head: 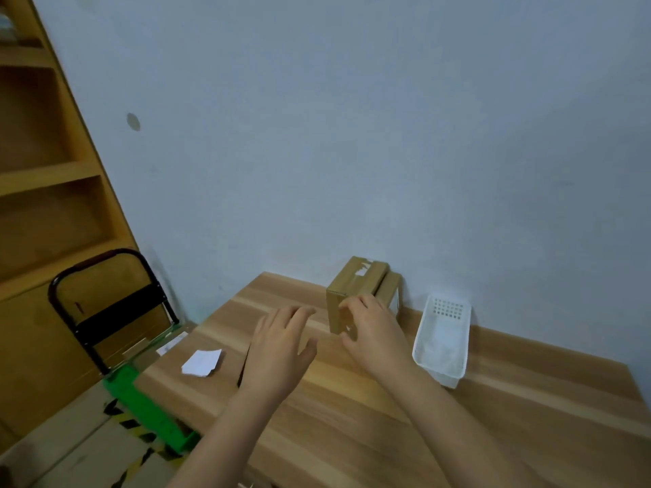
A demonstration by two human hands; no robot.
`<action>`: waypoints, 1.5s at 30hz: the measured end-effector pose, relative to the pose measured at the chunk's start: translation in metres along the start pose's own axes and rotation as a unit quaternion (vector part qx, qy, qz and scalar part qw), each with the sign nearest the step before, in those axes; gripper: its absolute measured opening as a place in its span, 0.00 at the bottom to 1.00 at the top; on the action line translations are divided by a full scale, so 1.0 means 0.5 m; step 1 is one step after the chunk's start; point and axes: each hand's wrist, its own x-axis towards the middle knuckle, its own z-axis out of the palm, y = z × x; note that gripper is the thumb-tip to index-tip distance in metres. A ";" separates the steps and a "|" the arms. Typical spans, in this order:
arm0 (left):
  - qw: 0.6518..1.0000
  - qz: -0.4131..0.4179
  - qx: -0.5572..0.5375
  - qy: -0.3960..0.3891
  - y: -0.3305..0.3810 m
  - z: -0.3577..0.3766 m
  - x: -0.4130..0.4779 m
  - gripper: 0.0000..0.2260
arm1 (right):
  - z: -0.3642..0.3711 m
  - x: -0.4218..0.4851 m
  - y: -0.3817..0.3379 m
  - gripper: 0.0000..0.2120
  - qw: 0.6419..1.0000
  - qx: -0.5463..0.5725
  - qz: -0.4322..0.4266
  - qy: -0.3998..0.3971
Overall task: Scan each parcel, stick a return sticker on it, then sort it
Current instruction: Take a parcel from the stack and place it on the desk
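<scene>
A brown cardboard parcel (355,287) stands upright on the wooden table (352,417) near the wall, with a torn white label on its top. A second, smaller cardboard box (391,288) leans behind it against the wall. My right hand (373,329) is at the parcel's near face, fingers curled against it and hiding part of it. My left hand (281,346) hovers to the left of the parcel with fingers straight, holding nothing. A dark thin object (244,368) lies on the table, mostly hidden under my left hand.
A white plastic basket (444,341) stands right of the parcel by the wall. White stickers or paper slips (201,362) lie at the table's left edge. Left of the table are a green cart with a black handle (116,311) and wooden shelves (42,170).
</scene>
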 end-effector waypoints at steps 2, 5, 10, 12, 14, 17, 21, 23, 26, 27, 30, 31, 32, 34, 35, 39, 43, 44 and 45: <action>1.000 -0.008 -0.013 -0.016 -0.024 0.038 0.038 0.19 | 0.016 0.046 0.031 0.19 1.000 -0.007 0.011 -0.007; 0.999 -0.006 -0.027 -0.040 -0.059 0.092 0.090 0.20 | 0.042 0.101 0.075 0.19 0.999 -0.014 0.043 -0.019; 0.994 0.006 -0.061 -0.093 -0.132 0.196 0.185 0.19 | 0.106 0.183 0.144 0.15 0.993 -0.035 0.107 -0.022; 0.990 0.019 -0.068 -0.122 -0.163 0.243 0.226 0.19 | 0.138 0.215 0.169 0.17 0.989 -0.036 0.142 -0.023; 0.984 0.034 -0.088 -0.150 -0.196 0.289 0.268 0.20 | 0.173 0.247 0.190 0.20 0.983 -0.042 0.178 -0.024; 0.973 0.044 -0.117 -0.194 -0.245 0.356 0.329 0.22 | 0.225 0.291 0.214 0.22 0.969 -0.048 0.240 -0.032; 0.955 0.036 -0.145 -0.257 -0.304 0.446 0.389 0.29 | 0.289 0.345 0.238 0.27 0.949 -0.052 0.306 -0.047; 0.943 0.038 -0.163 -0.288 -0.327 0.489 0.402 0.33 | 0.319 0.360 0.245 0.31 0.940 -0.050 0.332 -0.063; 0.922 0.040 -0.193 -0.333 -0.348 0.549 0.415 0.38 | 0.354 0.375 0.256 0.38 0.922 -0.039 0.376 -0.082; 0.916 0.038 -0.203 -0.345 -0.352 0.566 0.418 0.39 | 0.363 0.378 0.261 0.39 0.916 -0.035 0.390 -0.088; 0.897 0.028 -0.222 -0.380 -0.354 0.599 0.422 0.42 | 0.385 0.384 0.271 0.41 0.903 -0.021 0.416 -0.102; 0.892 0.024 -0.227 -0.390 -0.353 0.605 0.422 0.42 | 0.391 0.386 0.274 0.41 0.902 -0.021 0.418 -0.103; 0.888 0.020 -0.232 -0.396 -0.350 0.608 0.421 0.42 | 0.395 0.388 0.277 0.40 0.903 -0.021 0.418 -0.100; 0.885 0.012 -0.240 -0.399 -0.345 0.610 0.418 0.42 | 0.400 0.390 0.277 0.40 0.903 -0.016 0.419 -0.089; 0.885 0.007 -0.242 -0.399 -0.343 0.609 0.415 0.42 | 0.402 0.391 0.276 0.40 0.903 -0.011 0.420 -0.086; 0.888 -0.002 -0.238 -0.393 -0.337 0.590 0.402 0.42 | 0.402 0.378 0.262 0.39 0.905 -0.001 0.418 -0.077; 0.894 -0.010 -0.226 -0.387 -0.340 0.556 0.370 0.42 | 0.395 0.346 0.233 0.39 0.914 0.009 0.400 -0.070; 0.896 -0.014 -0.227 -0.383 -0.340 0.543 0.357 0.42 | 0.392 0.336 0.222 0.39 0.917 0.011 0.393 -0.067; 0.897 -0.018 -0.229 -0.378 -0.340 0.527 0.342 0.43 | 0.389 0.325 0.210 0.39 0.920 0.013 0.386 -0.065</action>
